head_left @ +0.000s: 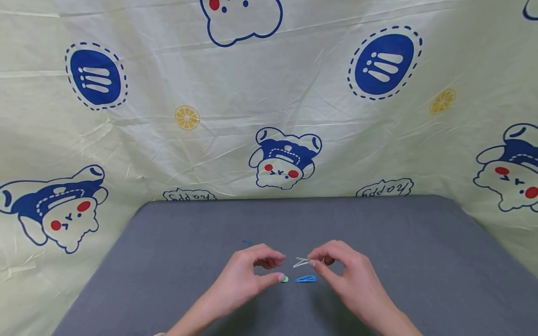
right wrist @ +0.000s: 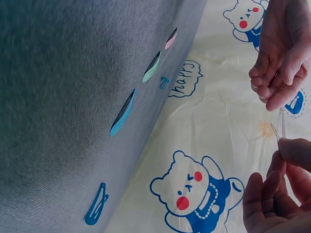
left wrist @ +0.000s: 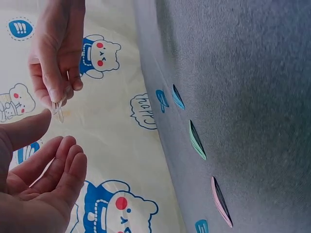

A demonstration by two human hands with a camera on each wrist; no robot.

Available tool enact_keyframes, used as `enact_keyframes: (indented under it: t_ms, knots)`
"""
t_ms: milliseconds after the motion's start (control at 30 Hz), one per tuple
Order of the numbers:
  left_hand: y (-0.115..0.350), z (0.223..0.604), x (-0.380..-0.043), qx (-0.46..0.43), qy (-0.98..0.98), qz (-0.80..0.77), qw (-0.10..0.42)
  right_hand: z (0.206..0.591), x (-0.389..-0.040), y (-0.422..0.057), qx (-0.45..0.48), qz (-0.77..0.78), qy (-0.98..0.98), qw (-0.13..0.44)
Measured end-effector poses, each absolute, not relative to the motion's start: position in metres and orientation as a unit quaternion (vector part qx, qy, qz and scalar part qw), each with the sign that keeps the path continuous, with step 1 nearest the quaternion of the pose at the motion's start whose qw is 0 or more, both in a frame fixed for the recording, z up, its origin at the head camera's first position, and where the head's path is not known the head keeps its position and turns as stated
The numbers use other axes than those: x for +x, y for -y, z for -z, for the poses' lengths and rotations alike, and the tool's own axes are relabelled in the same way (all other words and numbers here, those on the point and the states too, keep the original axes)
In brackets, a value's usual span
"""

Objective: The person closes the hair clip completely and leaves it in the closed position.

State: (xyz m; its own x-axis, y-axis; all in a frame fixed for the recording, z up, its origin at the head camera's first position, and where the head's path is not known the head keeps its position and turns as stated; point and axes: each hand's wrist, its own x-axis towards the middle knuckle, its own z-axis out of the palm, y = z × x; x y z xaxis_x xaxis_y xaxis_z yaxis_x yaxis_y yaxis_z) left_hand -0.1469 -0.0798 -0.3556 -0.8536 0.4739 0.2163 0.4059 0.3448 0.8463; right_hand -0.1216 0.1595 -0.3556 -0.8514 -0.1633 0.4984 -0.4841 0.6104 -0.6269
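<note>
While right grip (head_left: 346, 268) pinches one white clip (head_left: 300, 263), left grip (head_left: 245, 271) relaxed; three blue clips (head_left: 307, 279), one green (left wrist: 195, 141), one pink (left wrist: 219, 200).

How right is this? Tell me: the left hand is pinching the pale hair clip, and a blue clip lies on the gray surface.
Not quite: the head view shows the right hand, not the left hand, pinching the pale hair clip. A blue clip lies on the gray surface.
</note>
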Motion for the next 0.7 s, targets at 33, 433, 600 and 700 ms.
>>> enact_keyframes:
  t_ms: [33,433,600,700]
  knots:
    - [0.079,0.355,-0.145,0.269,-0.821,-0.503,0.031,0.356,-0.120,-0.159,0.186,-0.402,0.874,0.201]
    - [0.079,0.352,-0.134,0.244,-0.823,-0.511,0.038,0.356,-0.107,-0.157,0.184,-0.427,0.863,0.201]
    - [0.078,0.354,-0.131,0.258,-0.820,-0.511,0.021,0.357,-0.105,-0.154,0.197,-0.437,0.855,0.197]
    - [0.077,0.355,-0.130,0.267,-0.815,-0.513,0.015,0.359,-0.104,-0.152,0.202,-0.433,0.856,0.198]
